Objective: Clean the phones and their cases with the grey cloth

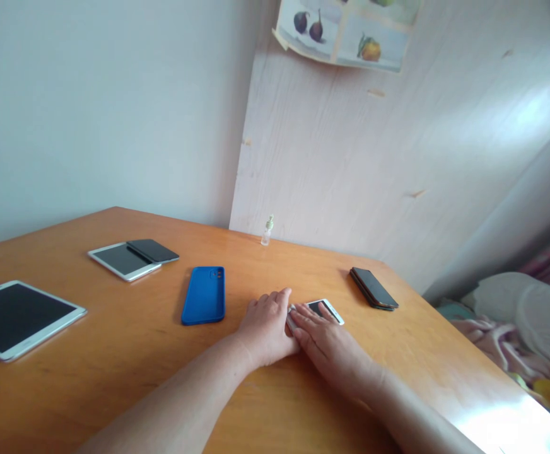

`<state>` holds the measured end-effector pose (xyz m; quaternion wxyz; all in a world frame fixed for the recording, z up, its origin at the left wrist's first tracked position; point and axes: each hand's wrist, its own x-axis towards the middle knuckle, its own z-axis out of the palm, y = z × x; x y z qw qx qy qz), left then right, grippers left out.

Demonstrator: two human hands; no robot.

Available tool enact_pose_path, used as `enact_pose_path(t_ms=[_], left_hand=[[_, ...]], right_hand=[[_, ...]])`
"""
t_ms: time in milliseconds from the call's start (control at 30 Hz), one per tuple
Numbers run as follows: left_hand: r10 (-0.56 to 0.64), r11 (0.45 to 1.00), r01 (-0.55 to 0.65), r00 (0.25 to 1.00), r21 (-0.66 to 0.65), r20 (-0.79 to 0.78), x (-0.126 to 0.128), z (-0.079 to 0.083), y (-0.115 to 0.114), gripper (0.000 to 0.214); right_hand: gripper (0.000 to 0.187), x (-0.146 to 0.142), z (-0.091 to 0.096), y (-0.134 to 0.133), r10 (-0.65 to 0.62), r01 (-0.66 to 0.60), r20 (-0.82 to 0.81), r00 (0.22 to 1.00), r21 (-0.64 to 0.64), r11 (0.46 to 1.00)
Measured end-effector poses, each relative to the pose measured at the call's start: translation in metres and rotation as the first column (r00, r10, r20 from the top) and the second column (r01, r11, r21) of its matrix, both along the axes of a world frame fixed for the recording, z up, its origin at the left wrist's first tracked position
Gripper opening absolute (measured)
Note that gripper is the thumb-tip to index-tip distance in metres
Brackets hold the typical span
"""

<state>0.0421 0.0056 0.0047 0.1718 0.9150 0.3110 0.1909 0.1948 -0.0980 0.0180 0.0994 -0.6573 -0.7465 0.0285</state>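
A white smartphone (332, 311) with a dark screen lies on the table, partly covered by my hands. My left hand (269, 329) grips its left end, fingers curled and the thumb side toward me. Across the screen rests my right hand (326, 343), its fingers stretched out flat and slightly apart. A small whitish bit shows by the right fingertips; what it is cannot be made out. Left of my hands lies a blue phone case (204, 295), its inside facing up.
A white tablet (19, 315) lies at far left. Behind it, a dark phone (154, 250) overlaps a smaller white tablet (122, 260). A small pump bottle (267, 232) stands by the wall. Stacked dark phones (373, 289) lie right, near the table's edge (473, 340). Bedding (516, 315) is beyond.
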Motion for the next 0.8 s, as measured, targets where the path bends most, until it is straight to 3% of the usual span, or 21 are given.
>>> enact_pose_path(t_ms=[67,267,333,467,533,633,733,800], left_hand=[[0.004,1.0,-0.004,1.0,0.001,-0.005,0.0,0.0,0.0,0.08],[-0.015,1.0,0.015,1.0,0.018,-0.012,0.0,0.003,-0.001,0.08],[-0.009,1.0,0.009,1.0,0.014,-0.012,0.0,0.003,-0.001,0.078],[-0.006,1.0,0.006,1.0,-0.002,-0.008,-0.001,0.004,-0.001,0.08],[-0.012,1.0,0.011,1.0,-0.003,-0.007,-0.002,0.005,-0.002,0.08],[-0.011,1.0,0.011,1.0,0.008,-0.018,-0.001,0.006,-0.002,0.074],[-0.014,1.0,0.014,1.0,0.019,-0.025,0.0,0.005,-0.002,0.068],[-0.014,1.0,0.014,1.0,0.026,-0.016,0.0,0.004,-0.001,0.065]], right_hand=[[0.048,0.002,0.001,0.0,0.03,-0.03,-0.001,1.0,-0.009,1.0],[0.049,0.047,-0.01,0.007,-0.321,0.32,0.051,0.946,0.035,0.947],[0.049,0.039,-0.008,0.004,-0.276,0.274,0.05,0.96,0.038,0.961],[0.047,0.002,0.005,-0.008,0.026,-0.026,-0.013,1.0,0.011,1.0],[0.047,-0.003,0.008,-0.011,0.076,-0.076,-0.028,0.997,-0.004,0.997],[0.047,0.018,0.005,-0.01,-0.08,0.08,0.035,0.996,-0.003,0.997],[0.049,0.038,0.001,-0.008,-0.268,0.268,0.111,0.957,0.013,0.963],[0.048,0.035,0.004,-0.01,-0.262,0.262,0.119,0.958,0.016,0.965]])
